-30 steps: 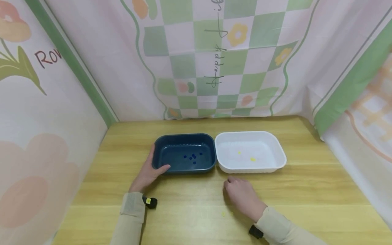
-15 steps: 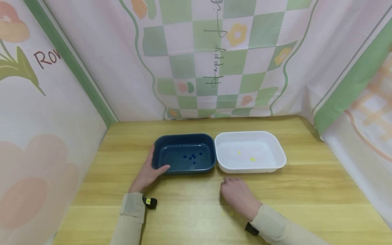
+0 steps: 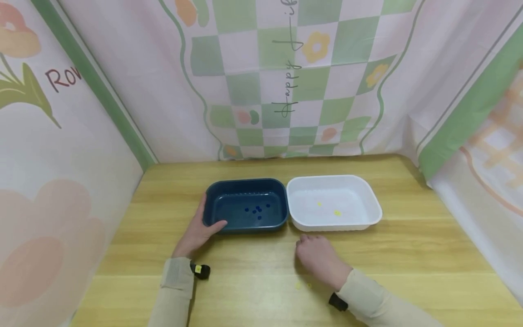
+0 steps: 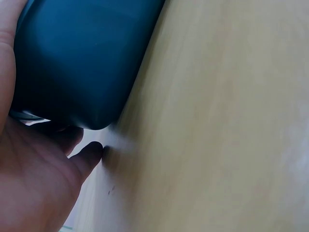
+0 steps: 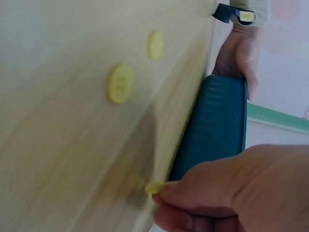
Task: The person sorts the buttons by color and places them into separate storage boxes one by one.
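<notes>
My left hand (image 3: 197, 229) holds the left end of a dark blue plastic tray (image 3: 245, 228), its thumb along the front wall. Several dark blue buttons (image 3: 259, 210) lie in that tray. Just in front of a white tray (image 3: 347, 226), my right hand (image 3: 323, 259) is low over the table. In the right wrist view, its thumb and finger pinch a yellow button (image 5: 153, 188). Two more yellow buttons lie on the table, the nearer button (image 5: 120, 83) showing holes and the other button (image 5: 155, 45) beyond it. A few yellow buttons (image 3: 337, 212) are inside the white tray.
The trays stand side by side, ends touching, on a wood-grain table (image 3: 245, 281). Patterned cloth (image 3: 278, 91) hangs along the back edge and at both sides. Each wrist wears a black band, such as the left band (image 3: 201, 271).
The right hand shifted slightly left, then a little back to the right, staying in front of the white tray. The left hand and both trays have kept their places.
</notes>
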`<act>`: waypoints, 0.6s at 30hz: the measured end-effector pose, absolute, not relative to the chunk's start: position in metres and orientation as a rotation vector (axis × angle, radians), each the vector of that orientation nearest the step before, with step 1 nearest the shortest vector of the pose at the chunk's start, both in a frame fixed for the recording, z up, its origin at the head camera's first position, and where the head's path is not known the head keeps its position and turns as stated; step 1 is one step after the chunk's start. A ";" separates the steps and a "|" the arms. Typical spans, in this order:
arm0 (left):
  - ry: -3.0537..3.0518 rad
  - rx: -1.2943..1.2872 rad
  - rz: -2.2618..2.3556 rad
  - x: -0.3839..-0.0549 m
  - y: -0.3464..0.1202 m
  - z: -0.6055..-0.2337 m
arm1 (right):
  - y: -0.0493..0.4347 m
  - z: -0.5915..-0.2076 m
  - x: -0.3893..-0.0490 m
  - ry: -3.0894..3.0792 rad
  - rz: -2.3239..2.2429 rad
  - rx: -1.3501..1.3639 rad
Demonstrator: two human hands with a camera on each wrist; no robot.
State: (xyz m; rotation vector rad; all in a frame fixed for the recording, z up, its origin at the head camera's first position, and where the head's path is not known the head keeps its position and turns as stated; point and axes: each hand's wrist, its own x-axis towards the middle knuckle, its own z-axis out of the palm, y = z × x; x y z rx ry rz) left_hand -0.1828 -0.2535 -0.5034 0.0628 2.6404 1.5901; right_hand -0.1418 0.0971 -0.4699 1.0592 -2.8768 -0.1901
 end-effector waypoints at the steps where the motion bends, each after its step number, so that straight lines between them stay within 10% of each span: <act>1: 2.641 0.064 1.590 -0.183 -0.254 -0.504 | 0.098 -0.469 -0.142 -2.875 -0.160 1.065; 18: 2.648 0.059 1.563 -0.182 -0.252 -0.502 | 0.121 -0.449 -0.175 -2.980 2.030 0.748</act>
